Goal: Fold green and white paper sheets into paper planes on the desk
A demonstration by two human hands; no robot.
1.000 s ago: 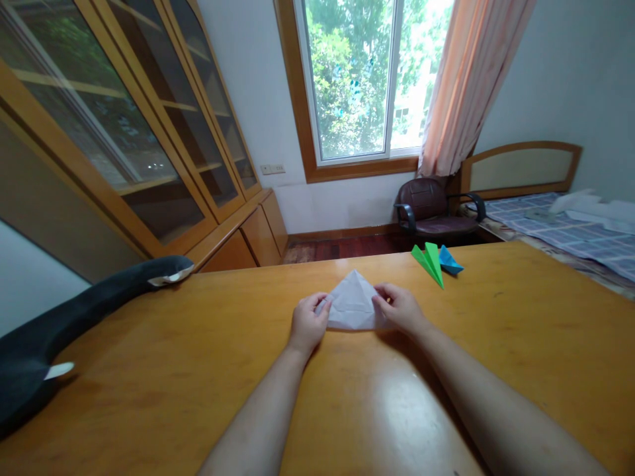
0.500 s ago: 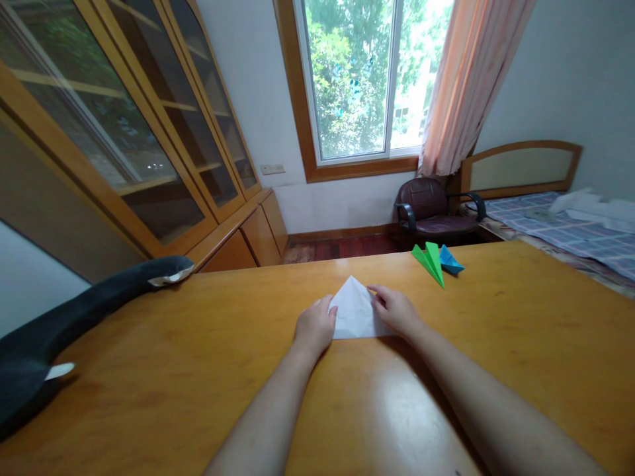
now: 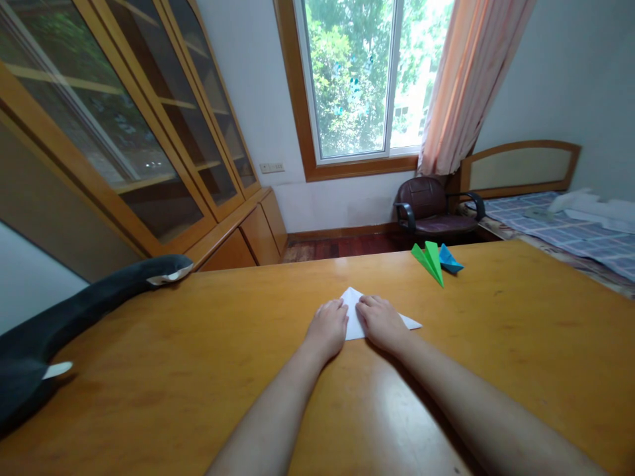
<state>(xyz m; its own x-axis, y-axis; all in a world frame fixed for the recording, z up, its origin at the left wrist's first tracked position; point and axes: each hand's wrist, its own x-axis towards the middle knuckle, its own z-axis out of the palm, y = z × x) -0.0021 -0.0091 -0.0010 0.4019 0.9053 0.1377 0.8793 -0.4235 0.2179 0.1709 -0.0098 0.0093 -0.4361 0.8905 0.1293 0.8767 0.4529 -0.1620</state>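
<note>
A folded sheet of white paper (image 3: 354, 322) lies on the wooden table straight ahead of me, with a pointed tip at its far end and a sharp corner sticking out to the right. My left hand (image 3: 328, 327) is on its left side, fingers closed together and bent onto the paper. Over its right half rests my right hand (image 3: 381, 322), fingertips pressed on the paper close to the middle. The fingers of the two hands are a small gap apart. Both hands hide part of the paper's side edges.
A green paper plane (image 3: 429, 262) and a blue paper boat (image 3: 450, 259) lie near the table's far edge. On the left sits a black-and-white whale-like figure (image 3: 84, 307). Beyond the table (image 3: 198, 383) stand a maroon armchair (image 3: 426, 206), a bed (image 3: 560, 218) and a glass-door cabinet (image 3: 183, 198).
Both hands have moved inward over the paper, closer together. My right hand has come left from the edge onto its face. The paper's right corner now pokes out beyond that hand.
</note>
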